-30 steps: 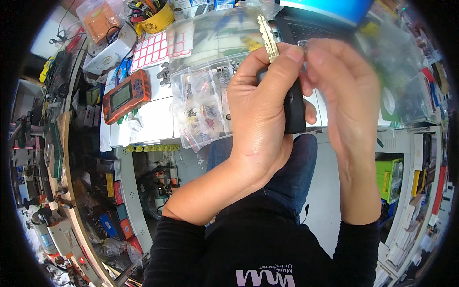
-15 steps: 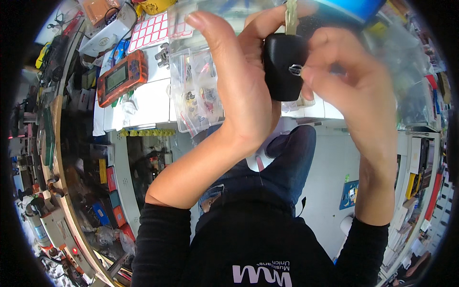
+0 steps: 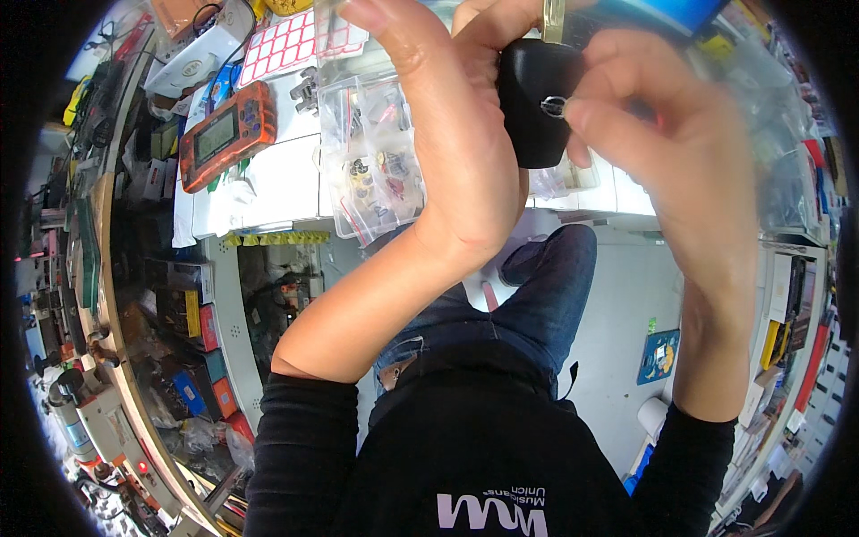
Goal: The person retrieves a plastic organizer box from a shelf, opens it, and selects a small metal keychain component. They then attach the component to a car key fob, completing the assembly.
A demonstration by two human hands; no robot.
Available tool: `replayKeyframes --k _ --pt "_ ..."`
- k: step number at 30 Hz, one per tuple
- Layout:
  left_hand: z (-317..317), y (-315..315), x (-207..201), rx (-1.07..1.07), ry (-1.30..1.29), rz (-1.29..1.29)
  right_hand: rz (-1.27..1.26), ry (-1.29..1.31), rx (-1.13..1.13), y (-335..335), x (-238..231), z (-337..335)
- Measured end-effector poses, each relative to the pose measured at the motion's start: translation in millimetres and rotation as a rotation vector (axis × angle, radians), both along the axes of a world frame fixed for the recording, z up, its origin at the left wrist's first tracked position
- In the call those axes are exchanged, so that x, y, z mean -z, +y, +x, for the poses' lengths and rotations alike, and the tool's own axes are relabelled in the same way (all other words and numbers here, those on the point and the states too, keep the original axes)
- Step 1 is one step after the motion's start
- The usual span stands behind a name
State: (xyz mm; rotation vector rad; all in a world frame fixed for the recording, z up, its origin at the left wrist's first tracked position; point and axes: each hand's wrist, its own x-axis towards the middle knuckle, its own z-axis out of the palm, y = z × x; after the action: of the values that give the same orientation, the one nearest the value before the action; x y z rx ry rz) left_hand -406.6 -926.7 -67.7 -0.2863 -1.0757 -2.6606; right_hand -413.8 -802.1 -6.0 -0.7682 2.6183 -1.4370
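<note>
A black car key (image 3: 528, 112) with a metal blade pointing away is held up over the near edge of the white bench. My left hand (image 3: 452, 134) supports it from the left, fingers behind the fob and thumb stretched out to the far left. On the fob's face sits a small oval silver emblem (image 3: 553, 106). My right hand (image 3: 658, 125), slightly blurred, is closed at the fob's right edge, with the thumb tip touching the emblem. Whether the emblem is loose or fixed cannot be seen.
An orange handheld device with a screen (image 3: 225, 136) lies on the bench at left. Closer in are clear bags of small parts (image 3: 371, 170) and a sheet of red-bordered labels (image 3: 277, 45). Crowded shelves (image 3: 192, 358) stand at left.
The car key and both hands have shifted slightly farther away in the picture. My right thumb stays at the emblem, and the hold on the key looks the same.
</note>
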Motion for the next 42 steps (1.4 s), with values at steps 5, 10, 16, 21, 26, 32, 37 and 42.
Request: replayKeyframes --k 5,10,16,21,26,32,37,42 --pt "0.4 1.3 -0.7 0.009 -0.005 -0.001 0.016 0.089 -0.097 3.5 -5.8 0.1" --pt "1.2 1.3 -1.0 0.011 -0.010 -0.004 -0.013 0.065 0.097 -4.7 2.7 5.9" --pt "2.6 3.2 -0.3 0.010 -0.014 -0.003 -0.229 -0.005 0.218 -13.7 13.3 17.3" --pt "2.5 3.3 -1.3 0.023 -0.018 -0.008 -0.269 -0.053 0.138 -5.0 22.0 6.5" --pt "2.3 2.2 -2.4 0.030 -0.027 -0.020 -0.231 -0.101 0.110 1.0 18.0 5.2" --pt "0.0 6.0 -4.4 0.060 -0.053 -0.028 -0.581 -0.231 0.075 7.8 29.0 14.4" --pt "0.6 6.9 -5.2 0.068 -0.084 -0.042 -0.579 -0.299 0.054 10.4 28.2 15.4" --pt "1.7 11.5 -6.4 0.086 -0.127 -0.073 -0.566 -0.457 0.065 14.1 30.8 8.9"
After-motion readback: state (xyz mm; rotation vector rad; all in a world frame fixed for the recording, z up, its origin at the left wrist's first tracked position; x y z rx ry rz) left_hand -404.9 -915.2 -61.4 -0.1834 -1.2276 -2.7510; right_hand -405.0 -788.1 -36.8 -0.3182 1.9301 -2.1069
